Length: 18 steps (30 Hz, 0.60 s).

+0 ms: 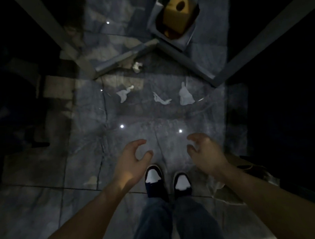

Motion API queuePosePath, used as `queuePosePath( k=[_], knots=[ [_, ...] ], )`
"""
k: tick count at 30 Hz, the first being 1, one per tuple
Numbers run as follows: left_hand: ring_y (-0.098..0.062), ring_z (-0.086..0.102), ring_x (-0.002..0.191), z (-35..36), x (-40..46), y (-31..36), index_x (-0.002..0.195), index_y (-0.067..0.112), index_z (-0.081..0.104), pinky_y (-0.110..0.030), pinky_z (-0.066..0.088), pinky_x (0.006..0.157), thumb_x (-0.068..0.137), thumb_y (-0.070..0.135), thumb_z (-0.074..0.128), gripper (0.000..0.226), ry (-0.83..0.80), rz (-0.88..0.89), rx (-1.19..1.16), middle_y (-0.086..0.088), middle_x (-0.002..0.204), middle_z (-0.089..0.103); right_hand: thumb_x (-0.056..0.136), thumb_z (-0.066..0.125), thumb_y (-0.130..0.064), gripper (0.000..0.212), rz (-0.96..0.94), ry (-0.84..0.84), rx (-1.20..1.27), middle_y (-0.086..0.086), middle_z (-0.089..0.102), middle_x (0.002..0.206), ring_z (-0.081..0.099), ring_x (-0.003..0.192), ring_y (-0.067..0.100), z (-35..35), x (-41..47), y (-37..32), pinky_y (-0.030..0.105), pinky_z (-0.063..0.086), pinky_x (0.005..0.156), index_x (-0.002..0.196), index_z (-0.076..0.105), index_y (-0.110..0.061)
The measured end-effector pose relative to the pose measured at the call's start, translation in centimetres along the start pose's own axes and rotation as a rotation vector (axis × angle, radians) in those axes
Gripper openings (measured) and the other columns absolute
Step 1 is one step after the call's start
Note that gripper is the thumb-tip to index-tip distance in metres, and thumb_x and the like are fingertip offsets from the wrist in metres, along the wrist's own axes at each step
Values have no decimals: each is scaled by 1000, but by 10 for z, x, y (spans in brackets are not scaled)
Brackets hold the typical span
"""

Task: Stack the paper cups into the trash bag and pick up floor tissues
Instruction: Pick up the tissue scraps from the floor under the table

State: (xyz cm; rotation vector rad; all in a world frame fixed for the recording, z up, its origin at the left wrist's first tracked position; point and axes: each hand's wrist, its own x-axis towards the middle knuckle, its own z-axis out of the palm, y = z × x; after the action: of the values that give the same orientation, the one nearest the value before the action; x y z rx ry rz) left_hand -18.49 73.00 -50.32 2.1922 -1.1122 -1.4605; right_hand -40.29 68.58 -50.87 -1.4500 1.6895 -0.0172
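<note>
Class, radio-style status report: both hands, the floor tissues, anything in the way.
Left hand and right hand open, empty. Four tissues on the floor ahead, none picked up. Nothing between hands and tissues.

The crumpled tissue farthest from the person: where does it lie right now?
In the head view, the crumpled tissue lies on the floor at upper centre, beside the grey baseboard corner, beyond the three flatter tissues.

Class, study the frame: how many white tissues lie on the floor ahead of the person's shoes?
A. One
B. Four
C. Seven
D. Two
B: four tissues show, one crumpled by the grey frame's corner, then a row of three nearer the shoes.
</note>
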Motion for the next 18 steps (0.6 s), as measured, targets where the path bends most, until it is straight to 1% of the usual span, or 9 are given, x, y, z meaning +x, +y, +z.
queuePosePath(
  k=[2,4,6,9,12,14,15,17,18],
  knots=[
    [-7,51,114,-10,12,6,130,23,56,-19,39,92,87,36,62,45,25,-5,45,6,133,56,91,57,-17,33,-49,8,-21,8,59,128,57,114,24,1,13,-14,25,42,99,123,60,-10],
    [-6,53,106,-17,26,15,127,21,58,-18,40,86,87,33,62,42,47,7,79,5,127,59,92,55,-19,33,-48,-8,-60,8,58,129,57,114,24,-2,29,-29,32,44,101,124,59,-12],
    [-9,56,101,-22,46,25,122,17,61,-17,40,83,87,29,63,37,63,43,95,2,121,62,92,54,-21,34,-85,-21,-121,8,58,130,57,115,25,-4,49,-39,34,45,100,125,58,-13],
    [-18,63,100,-28,95,29,114,17,65,-18,41,80,85,28,64,31,111,85,141,1,108,67,90,54,-19,28,-233,-15,-253,11,64,118,61,104,28,9,96,-40,33,50,89,115,63,-9],
    [-19,65,92,-34,146,23,105,21,67,-21,44,77,82,29,63,25,121,65,179,1,94,69,87,52,-14,22,-285,-95,-355,16,67,102,64,90,31,30,148,-40,37,54,77,99,66,-1],
    [-16,63,78,-32,188,4,92,20,65,-20,46,62,81,27,64,13,119,81,155,6,76,64,86,53,-14,24,-312,-75,-411,16,66,103,65,91,32,53,189,-40,36,54,78,103,65,-2],
    [-12,61,71,-30,206,-7,91,20,63,-17,41,55,82,27,64,11,121,86,146,7,73,61,86,54,-16,26,-304,-75,-422,15,65,106,65,92,32,66,207,-39,35,53,79,107,64,-4],
    [-2,56,67,-26,237,-31,97,23,60,-10,34,48,86,27,64,12,112,93,136,10,77,58,85,56,-22,28,-304,-119,-473,15,63,111,64,95,31,90,243,-35,37,54,82,108,63,-8],
    [0,54,67,-23,252,-43,98,25,58,-9,36,45,87,27,64,13,95,112,163,12,79,57,85,56,-25,30,-336,-161,-552,15,63,114,63,97,31,102,260,-33,38,54,84,109,62,-8]
  ],
)
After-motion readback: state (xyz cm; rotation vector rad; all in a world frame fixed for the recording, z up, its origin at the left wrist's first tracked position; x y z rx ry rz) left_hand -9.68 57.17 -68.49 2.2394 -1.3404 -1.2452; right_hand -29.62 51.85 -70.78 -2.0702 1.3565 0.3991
